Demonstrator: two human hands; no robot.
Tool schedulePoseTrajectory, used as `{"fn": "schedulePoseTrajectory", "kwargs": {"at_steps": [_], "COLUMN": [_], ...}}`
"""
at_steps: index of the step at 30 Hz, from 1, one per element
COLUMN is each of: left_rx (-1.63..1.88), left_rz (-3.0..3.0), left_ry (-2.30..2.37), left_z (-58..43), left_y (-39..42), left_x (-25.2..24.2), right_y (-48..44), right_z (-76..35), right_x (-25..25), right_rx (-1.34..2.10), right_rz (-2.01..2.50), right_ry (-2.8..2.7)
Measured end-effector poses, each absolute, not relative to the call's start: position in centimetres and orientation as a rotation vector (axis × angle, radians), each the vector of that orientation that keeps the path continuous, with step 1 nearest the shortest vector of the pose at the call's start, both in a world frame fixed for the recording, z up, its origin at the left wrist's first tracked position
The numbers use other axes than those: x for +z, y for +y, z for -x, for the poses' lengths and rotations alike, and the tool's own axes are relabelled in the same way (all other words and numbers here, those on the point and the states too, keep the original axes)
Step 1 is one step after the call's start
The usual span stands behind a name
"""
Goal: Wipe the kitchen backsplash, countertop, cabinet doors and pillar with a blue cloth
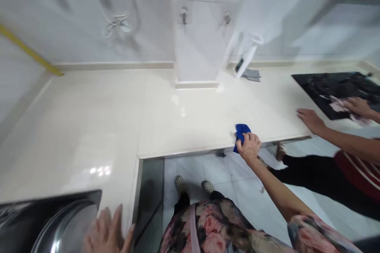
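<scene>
A blue cloth [242, 130] is gripped in my right hand [250, 147] at the front edge of the cream countertop [118, 106]. Part of the cloth lies on the counter and part hangs over the edge. At the lower left, my left hand [108, 231] rests with fingers spread on the counter beside the black sink [18, 221]; it is slightly blurred and holds nothing. A round shiny metal basin or lid [68, 225] shows in the sink, just left of that hand.
Another person's hand [358, 106] holds a pinkish cloth on the black stove [320, 83] at right; their other hand [311, 121] lies on the counter. A white handheld appliance [246, 61] leans by the wall near a grey cloth [251, 75]. A yellow pipe [29, 51] runs at left.
</scene>
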State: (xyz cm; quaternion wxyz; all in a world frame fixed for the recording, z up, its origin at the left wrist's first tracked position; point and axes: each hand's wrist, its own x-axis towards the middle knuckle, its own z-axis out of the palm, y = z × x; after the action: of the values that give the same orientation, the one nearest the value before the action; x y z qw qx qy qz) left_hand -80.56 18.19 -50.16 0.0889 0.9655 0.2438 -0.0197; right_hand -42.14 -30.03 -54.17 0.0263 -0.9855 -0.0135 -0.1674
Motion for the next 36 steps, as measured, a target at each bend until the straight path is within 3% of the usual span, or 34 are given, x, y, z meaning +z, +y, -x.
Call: {"fn": "schedulePoseTrajectory", "kwargs": {"at_steps": [5, 18, 36], "left_rx": [-0.112, 0.06, 0.401], "left_rz": [-2.801, -2.778, -2.769], "left_ry": [1.023, 1.277, 1.311], "left_z": [84.3, 85.3, 86.5], "left_y": [12.4, 9.5, 7.7], "left_x": [-50.2, -52.0, -53.4], "right_y": [-26.0, -10.6, -10.6], "right_z": [43.5, 45.3, 45.5], "right_x": [-53.9, -50.4, -52.7], "right_rx": [-0.447, -0.091, -0.371], "right_rz": [2.997, 2.806, 2.84], "right_ry": [-0.16, -1.098, -1.201]}}
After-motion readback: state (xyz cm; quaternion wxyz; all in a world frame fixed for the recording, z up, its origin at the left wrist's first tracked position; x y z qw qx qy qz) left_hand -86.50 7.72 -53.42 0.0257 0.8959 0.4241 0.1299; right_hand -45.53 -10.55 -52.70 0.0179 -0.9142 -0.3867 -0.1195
